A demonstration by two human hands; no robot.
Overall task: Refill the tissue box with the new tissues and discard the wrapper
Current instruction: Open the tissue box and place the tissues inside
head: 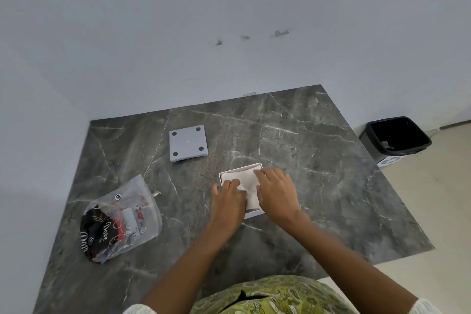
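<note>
A white square tissue box (254,213) stands open on the dark marble table (318,186), filled with white tissues (248,181). My left hand (228,199) lies flat on the tissues at the box's left side, thumb over the rim. My right hand (276,190) presses flat on the tissues at the right side. Neither hand grips anything. The box's grey base plate (187,143), with four dark round feet facing up, lies apart at the back left. The clear plastic wrapper (121,219), printed black and red, lies crumpled at the table's left front.
A black waste bin (396,137) stands on the floor beyond the table's right back corner. A white wall rises behind and to the left of the table. Pale floor lies to the right.
</note>
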